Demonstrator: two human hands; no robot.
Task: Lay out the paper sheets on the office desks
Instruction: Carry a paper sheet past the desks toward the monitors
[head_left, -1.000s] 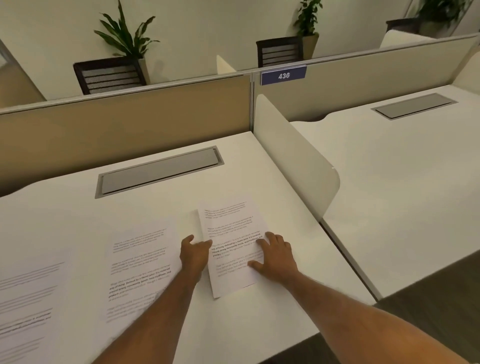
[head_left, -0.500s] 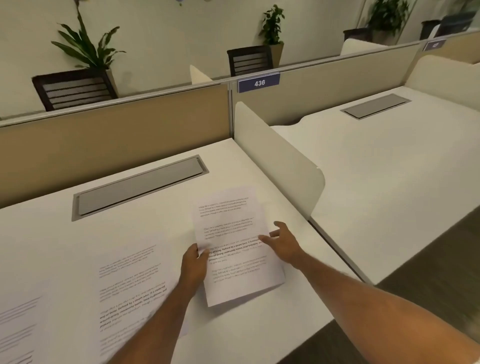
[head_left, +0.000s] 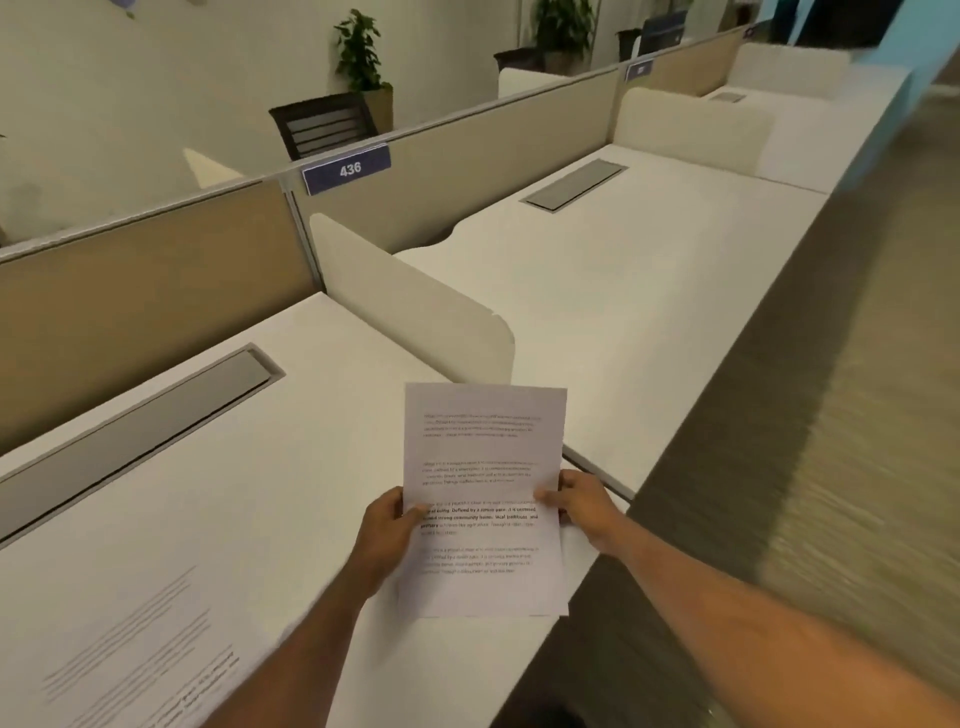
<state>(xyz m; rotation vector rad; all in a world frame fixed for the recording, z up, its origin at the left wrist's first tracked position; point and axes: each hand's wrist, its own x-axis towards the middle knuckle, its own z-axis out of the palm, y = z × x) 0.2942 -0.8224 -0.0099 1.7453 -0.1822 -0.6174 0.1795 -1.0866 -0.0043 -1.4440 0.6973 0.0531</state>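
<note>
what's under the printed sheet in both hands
Under the white printed paper sheet lies the white desk's right corner; that patch is covered, as are the left hand and right hand fingers behind it.

hands (head_left: 483, 525) hold printed sheet (head_left: 480, 467) (above desk (head_left: 270, 467))

Print on held sheet (head_left: 483, 499) too blurred to read. Fingers of left hand (head_left: 387, 530) and right hand (head_left: 582, 506) hidden behind it. Second sheet (head_left: 140, 660) on table (head_left: 260, 493) cut by bottom edge. Floor (head_left: 857, 415) motion-blurred.
</note>
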